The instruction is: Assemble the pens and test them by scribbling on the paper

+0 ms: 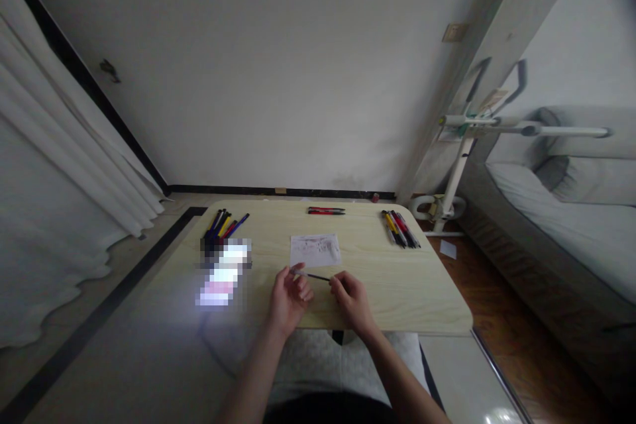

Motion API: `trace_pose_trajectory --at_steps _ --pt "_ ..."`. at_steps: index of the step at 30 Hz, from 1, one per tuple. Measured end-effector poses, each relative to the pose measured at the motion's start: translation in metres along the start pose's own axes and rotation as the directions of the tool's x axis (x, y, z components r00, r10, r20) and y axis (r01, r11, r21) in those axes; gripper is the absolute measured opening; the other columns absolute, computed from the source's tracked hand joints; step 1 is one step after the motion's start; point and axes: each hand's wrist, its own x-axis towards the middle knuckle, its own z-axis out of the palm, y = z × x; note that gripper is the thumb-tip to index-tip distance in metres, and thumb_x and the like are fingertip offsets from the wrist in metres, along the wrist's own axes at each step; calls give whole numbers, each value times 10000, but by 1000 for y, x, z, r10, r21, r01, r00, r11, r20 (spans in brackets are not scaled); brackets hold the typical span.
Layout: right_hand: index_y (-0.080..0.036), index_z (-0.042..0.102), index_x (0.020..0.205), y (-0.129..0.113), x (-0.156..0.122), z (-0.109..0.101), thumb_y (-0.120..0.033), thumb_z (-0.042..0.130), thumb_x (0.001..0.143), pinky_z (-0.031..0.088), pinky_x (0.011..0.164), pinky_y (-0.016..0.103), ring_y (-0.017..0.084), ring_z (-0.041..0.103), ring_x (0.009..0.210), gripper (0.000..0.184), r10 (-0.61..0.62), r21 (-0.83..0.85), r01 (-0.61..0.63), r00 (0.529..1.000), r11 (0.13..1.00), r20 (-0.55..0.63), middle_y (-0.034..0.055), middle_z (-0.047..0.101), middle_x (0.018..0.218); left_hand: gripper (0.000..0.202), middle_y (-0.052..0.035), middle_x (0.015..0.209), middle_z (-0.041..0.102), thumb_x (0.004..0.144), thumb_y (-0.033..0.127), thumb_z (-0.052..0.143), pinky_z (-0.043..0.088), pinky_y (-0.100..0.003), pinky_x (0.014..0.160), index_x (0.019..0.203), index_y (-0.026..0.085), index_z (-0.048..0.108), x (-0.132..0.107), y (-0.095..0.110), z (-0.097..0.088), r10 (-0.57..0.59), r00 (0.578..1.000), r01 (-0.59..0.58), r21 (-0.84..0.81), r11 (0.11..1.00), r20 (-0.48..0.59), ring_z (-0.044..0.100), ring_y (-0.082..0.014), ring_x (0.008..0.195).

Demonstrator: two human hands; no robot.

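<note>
A slim pen stretches almost level between my two hands, above the front middle of the table. Its left part looks pale and its right part dark; I cannot tell whether it is one piece or a barrel with a refill. My left hand pinches the pale end between thumb and forefinger, the other fingers loosely curled. At the dark end, my right hand grips with thumb and fingertips, hiding the tip. Just beyond the pen lies a white sheet of paper with dark scribbles on it.
On the pale wooden table, two red and black pens lie at the back. Several pens are grouped at right, several markers at left. Near these glows a pixelated bright screen. White exercise equipment stands beyond the right corner.
</note>
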Motion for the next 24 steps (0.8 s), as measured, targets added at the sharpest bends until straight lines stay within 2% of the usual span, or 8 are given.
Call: trace_pose_trajectory --at_steps 5,10,17,24 --pt "-163 530 643 0 0 0 -390 467 790 340 453 203 110 441 500 278 -8 -19 8 1000 1000 -11 -13 499 533 213 47 510 388 800 319 480 292 -198 440 852 136 577 0 -1 1 -13 1000 13 -3 1000 -7 358 -61 428" --pt "-162 540 668 4 1 1 -379 481 786 359 484 216 114 457 511 254 -12 -26 12 1000 1000 -15 -11 518 559 235 51 515 389 805 313 466 295 -198 444 941 151 569 0 0 1 -5 1000 5 -1 1000 6 356 -62 430" --pt "-158 574 698 5 3 1 -356 525 747 388 518 238 139 502 556 210 -25 -27 24 999 999 -41 13 569 599 236 40 523 405 796 315 478 295 -201 441 878 123 589 0 0 1 -12 1000 12 -12 1000 -16 362 -64 439" --pt "-156 581 744 7 3 2 -315 541 738 412 552 250 149 527 595 165 -11 0 11 999 1000 -50 28 594 657 375 -5 559 463 795 384 430 325 -244 466 917 71 598 -1 0 -2 0 1000 0 -32 999 3 402 -100 479"
